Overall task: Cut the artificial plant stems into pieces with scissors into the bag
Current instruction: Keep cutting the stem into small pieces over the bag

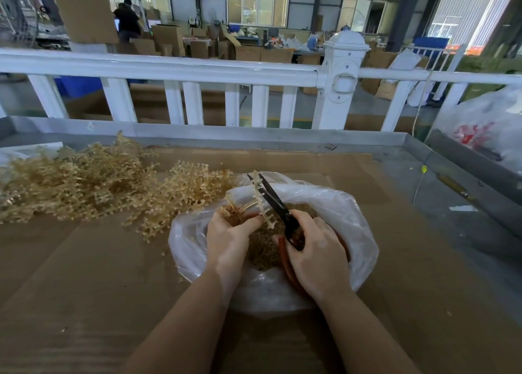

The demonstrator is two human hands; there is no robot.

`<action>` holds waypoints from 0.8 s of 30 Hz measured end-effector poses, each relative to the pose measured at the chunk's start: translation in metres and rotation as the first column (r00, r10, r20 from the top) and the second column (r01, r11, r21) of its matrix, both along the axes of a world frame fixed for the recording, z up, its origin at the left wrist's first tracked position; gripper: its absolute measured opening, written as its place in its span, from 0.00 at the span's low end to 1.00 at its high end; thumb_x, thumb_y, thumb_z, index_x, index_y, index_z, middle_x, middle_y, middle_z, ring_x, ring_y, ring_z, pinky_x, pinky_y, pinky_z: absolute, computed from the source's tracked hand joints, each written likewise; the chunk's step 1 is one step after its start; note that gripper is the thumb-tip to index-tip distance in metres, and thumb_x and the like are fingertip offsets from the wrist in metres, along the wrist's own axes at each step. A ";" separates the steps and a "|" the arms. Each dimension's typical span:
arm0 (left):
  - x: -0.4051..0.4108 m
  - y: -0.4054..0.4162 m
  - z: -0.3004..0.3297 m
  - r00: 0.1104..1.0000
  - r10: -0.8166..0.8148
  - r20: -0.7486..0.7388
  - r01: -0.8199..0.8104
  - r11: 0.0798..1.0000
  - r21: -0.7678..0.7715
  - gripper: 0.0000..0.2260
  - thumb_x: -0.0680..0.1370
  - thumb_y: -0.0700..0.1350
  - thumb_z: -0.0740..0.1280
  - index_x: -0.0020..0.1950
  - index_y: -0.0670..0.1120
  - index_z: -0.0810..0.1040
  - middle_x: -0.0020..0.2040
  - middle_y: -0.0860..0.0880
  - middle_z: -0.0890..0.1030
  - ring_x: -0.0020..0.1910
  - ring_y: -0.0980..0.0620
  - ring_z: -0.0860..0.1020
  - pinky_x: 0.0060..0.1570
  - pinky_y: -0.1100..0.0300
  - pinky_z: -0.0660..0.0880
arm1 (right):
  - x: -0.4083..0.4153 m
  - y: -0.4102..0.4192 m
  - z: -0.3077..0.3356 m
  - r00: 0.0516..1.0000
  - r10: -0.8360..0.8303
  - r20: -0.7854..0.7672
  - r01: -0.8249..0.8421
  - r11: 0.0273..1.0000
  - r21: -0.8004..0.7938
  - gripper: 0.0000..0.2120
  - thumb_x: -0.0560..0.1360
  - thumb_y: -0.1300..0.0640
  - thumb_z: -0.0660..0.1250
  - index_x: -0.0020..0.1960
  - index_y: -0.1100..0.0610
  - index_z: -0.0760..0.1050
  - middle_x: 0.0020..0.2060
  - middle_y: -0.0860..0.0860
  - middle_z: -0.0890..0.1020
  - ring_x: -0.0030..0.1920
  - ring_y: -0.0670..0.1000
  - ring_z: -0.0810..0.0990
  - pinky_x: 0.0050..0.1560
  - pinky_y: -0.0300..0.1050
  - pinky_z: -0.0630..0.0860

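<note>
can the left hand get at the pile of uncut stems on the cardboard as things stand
Probably not right away: the left hand is pinching a stem over the bag. The pile lies just to its left with nothing between them.

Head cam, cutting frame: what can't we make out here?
- Scissors handles: head view, mostly covered by the right hand.
- Stem base: head view, hidden inside the left hand.
- Bag depth and fill: hidden by both hands.
- Background boxes: too small and blurred.
</note>
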State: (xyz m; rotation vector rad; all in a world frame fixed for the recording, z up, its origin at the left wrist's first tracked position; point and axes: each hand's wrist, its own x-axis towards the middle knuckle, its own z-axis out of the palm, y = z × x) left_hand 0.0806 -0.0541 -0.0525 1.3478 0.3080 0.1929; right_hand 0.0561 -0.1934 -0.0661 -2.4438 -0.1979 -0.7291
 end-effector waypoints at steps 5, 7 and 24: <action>-0.001 0.000 0.004 0.999 -0.040 0.009 0.040 0.998 -0.056 0.18 0.64 0.44 0.80 0.50 0.42 0.79 0.45 0.42 0.85 0.47 0.42 0.83 0.54 0.42 0.77 | 0.001 0.000 -0.001 1.000 -0.007 -0.003 0.007 1.000 -0.017 0.22 0.72 0.51 0.72 0.64 0.55 0.74 0.51 0.51 0.81 0.53 0.50 0.78 0.56 0.39 0.69; 0.000 -0.001 0.006 1.000 -0.026 0.004 0.026 1.000 -0.002 0.17 0.66 0.45 0.78 0.50 0.41 0.79 0.44 0.43 0.85 0.46 0.44 0.83 0.53 0.47 0.78 | 0.002 0.000 -0.001 1.000 -0.012 0.007 0.012 1.000 -0.016 0.22 0.72 0.51 0.72 0.63 0.55 0.75 0.51 0.51 0.81 0.53 0.50 0.78 0.55 0.38 0.69; 0.020 0.010 0.012 0.992 -0.090 -0.092 0.046 0.914 -0.402 0.05 0.73 0.36 0.71 0.49 0.40 0.79 0.37 0.45 0.84 0.37 0.48 0.83 0.37 0.55 0.81 | 0.014 -0.003 0.001 0.995 0.071 0.064 -0.074 0.996 0.044 0.22 0.69 0.50 0.75 0.60 0.57 0.76 0.46 0.49 0.80 0.47 0.48 0.77 0.51 0.38 0.71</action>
